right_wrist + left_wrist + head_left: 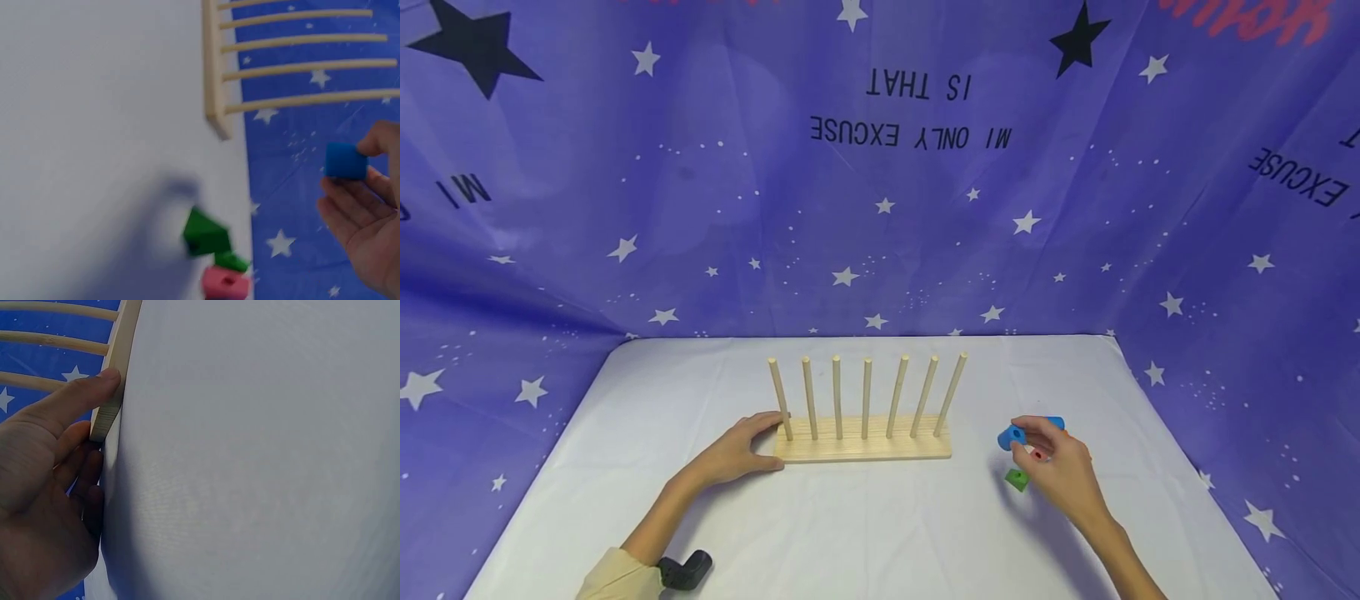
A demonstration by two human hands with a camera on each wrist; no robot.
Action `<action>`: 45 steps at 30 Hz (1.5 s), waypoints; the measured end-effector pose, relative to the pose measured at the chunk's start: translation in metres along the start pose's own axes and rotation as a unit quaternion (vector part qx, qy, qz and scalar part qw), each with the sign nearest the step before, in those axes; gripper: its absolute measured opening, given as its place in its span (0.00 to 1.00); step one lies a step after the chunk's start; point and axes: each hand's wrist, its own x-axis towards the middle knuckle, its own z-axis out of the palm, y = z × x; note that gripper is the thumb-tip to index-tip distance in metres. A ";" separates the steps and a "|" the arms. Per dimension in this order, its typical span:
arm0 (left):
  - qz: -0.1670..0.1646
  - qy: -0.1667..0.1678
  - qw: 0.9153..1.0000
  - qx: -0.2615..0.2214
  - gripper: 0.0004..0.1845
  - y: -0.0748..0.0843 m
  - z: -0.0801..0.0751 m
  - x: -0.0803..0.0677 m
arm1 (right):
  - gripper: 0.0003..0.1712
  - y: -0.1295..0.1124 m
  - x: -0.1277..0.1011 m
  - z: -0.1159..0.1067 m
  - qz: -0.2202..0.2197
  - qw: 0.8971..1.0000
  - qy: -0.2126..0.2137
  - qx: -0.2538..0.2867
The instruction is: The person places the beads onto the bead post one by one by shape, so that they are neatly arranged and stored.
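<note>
Tan cloth makes the sleeve (617, 577) closest by, with a black gadget (687, 572) beside it. Next, a green block (1017, 481) with a hole lies on the white table (865, 533), near a pink block (215, 286). The right hand (1063, 471) pinches a small blue block (347, 161), smooth with a dark hole, above the table. The left hand (730, 454) grips the left end of a pale wooden stand (865, 451) with seven thin sticks (866, 398). Farthest hangs a purple starry curtain (925, 242).
</note>
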 end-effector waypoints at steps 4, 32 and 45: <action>-0.001 0.000 1.000 0.003 0.43 -0.001 0.001 0.001 | 0.18 -0.022 0.006 0.001 -0.036 0.993 0.004 0.114; -0.008 0.003 1.000 -0.016 0.42 -0.006 0.000 -0.003 | 0.20 -0.194 0.076 0.084 -0.191 0.929 -0.089 0.303; 0.010 0.001 1.000 -0.007 0.41 -0.006 -0.003 0.000 | 0.20 -0.240 0.094 0.132 -0.199 0.917 -0.103 0.330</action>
